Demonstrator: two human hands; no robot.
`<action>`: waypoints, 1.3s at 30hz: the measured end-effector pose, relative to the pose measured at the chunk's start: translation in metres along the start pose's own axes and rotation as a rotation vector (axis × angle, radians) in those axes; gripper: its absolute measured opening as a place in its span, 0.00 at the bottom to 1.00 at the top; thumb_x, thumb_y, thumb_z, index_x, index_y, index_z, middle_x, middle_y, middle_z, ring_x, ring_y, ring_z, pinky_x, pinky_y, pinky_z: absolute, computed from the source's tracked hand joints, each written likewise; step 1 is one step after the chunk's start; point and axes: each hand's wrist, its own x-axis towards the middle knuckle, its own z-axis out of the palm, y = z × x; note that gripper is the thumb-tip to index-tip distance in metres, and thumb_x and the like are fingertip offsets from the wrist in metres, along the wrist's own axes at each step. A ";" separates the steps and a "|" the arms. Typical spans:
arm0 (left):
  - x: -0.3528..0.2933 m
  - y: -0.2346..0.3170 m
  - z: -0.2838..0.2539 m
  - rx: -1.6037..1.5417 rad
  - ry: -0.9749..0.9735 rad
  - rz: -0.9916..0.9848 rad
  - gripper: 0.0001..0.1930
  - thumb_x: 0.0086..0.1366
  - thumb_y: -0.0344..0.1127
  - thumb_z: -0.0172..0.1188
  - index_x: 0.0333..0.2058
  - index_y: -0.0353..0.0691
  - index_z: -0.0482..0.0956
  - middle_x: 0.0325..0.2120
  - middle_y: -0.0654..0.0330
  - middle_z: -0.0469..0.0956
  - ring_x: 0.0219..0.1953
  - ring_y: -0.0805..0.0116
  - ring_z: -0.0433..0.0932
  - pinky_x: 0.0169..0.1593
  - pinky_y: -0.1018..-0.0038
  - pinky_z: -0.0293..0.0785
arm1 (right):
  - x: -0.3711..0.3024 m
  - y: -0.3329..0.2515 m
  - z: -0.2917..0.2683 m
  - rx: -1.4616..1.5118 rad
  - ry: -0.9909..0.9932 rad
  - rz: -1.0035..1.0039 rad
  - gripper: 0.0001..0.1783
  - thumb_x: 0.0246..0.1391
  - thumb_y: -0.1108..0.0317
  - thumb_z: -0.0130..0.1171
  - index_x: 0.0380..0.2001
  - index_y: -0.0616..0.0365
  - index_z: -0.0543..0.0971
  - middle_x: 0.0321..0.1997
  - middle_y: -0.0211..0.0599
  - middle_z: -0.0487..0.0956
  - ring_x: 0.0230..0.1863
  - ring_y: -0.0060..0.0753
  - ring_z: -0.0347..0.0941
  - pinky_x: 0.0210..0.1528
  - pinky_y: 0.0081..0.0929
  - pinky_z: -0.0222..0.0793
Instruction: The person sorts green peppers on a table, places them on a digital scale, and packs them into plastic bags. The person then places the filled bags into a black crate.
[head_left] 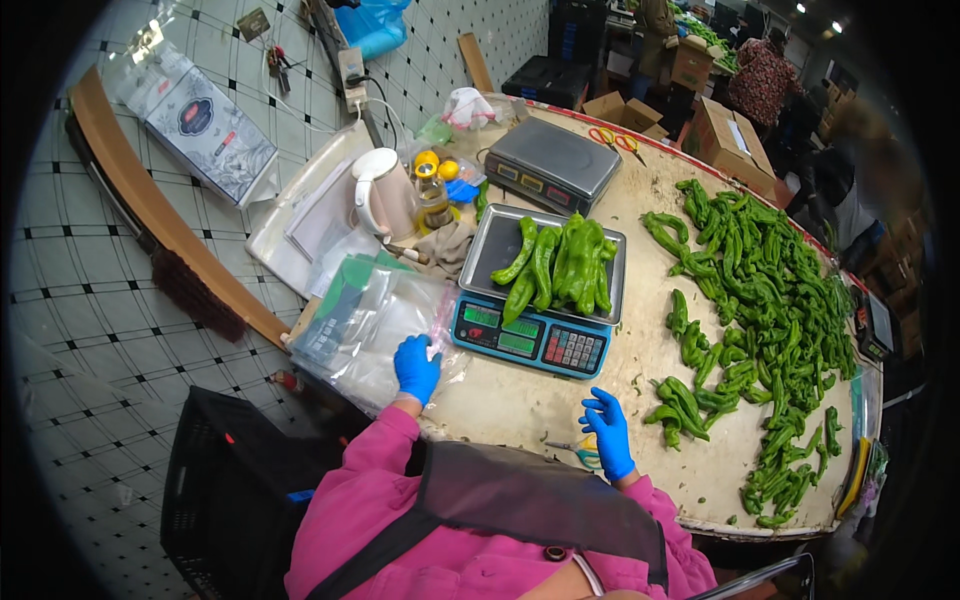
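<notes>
left blue-gloved hand (pixel 417 369), half-curled, hold unclear, would best pinch clear flat plastic bags (pixel 382 328) beneath singly; right blue-gloved hand (pixel 608 432), loosely spread, looks empty.

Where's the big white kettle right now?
In the head view, the kettle stands left of centre, beyond the person's left hand, with the yellow-capped bottle just to its right.

Blue gloves (pixel 416 371), green peppers (pixel 577 265), black-dotted tiles (pixel 85 365)
</notes>
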 end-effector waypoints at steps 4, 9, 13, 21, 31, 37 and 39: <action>-0.027 -0.050 0.010 0.058 -0.003 -0.190 0.17 0.49 0.40 0.71 0.36 0.45 0.75 0.34 0.52 0.74 0.39 0.48 0.75 0.40 0.55 0.71 | -0.002 0.005 0.014 -0.033 -0.049 0.011 0.25 0.61 0.66 0.56 0.60 0.56 0.67 0.49 0.38 0.76 0.39 0.27 0.75 0.39 0.25 0.72; -0.027 -0.070 0.031 -0.063 0.010 -0.259 0.15 0.51 0.36 0.69 0.35 0.46 0.73 0.34 0.52 0.74 0.37 0.45 0.76 0.39 0.55 0.71 | -0.012 0.012 0.026 -0.047 -0.098 0.029 0.24 0.62 0.67 0.55 0.60 0.58 0.68 0.46 0.37 0.77 0.38 0.26 0.75 0.39 0.24 0.72; -0.015 -0.085 0.038 -0.114 -0.049 -0.356 0.08 0.55 0.34 0.63 0.34 0.45 0.76 0.34 0.48 0.78 0.36 0.43 0.77 0.38 0.55 0.73 | -0.019 0.006 0.029 -0.073 -0.102 0.064 0.21 0.62 0.67 0.54 0.57 0.59 0.71 0.43 0.37 0.78 0.36 0.25 0.75 0.39 0.23 0.72; 0.031 0.001 -0.009 -0.404 0.048 -0.145 0.09 0.55 0.33 0.67 0.33 0.42 0.77 0.32 0.54 0.79 0.32 0.57 0.79 0.36 0.66 0.75 | -0.014 0.016 0.026 -0.016 -0.036 0.101 0.19 0.61 0.66 0.56 0.54 0.58 0.74 0.41 0.36 0.81 0.36 0.24 0.76 0.38 0.22 0.71; 0.102 0.248 -0.015 -0.143 -0.139 0.461 0.40 0.54 0.52 0.68 0.57 0.30 0.65 0.41 0.44 0.72 0.42 0.48 0.75 0.43 0.58 0.74 | 0.003 0.021 0.023 0.001 -0.035 0.095 0.18 0.60 0.66 0.55 0.53 0.58 0.74 0.40 0.36 0.81 0.36 0.23 0.76 0.38 0.21 0.71; 0.114 0.244 0.034 -0.114 -0.024 0.447 0.28 0.58 0.42 0.63 0.52 0.29 0.70 0.32 0.49 0.74 0.34 0.52 0.76 0.33 0.62 0.75 | 0.000 0.009 -0.002 0.012 0.046 0.045 0.18 0.61 0.67 0.55 0.53 0.59 0.74 0.41 0.36 0.81 0.37 0.23 0.75 0.39 0.21 0.70; 0.106 0.234 0.021 -0.219 0.094 0.521 0.27 0.58 0.41 0.63 0.51 0.30 0.72 0.32 0.49 0.73 0.34 0.51 0.76 0.34 0.61 0.74 | 0.004 -0.004 -0.009 0.018 0.078 -0.031 0.16 0.61 0.69 0.55 0.52 0.59 0.75 0.39 0.33 0.80 0.35 0.21 0.74 0.38 0.20 0.69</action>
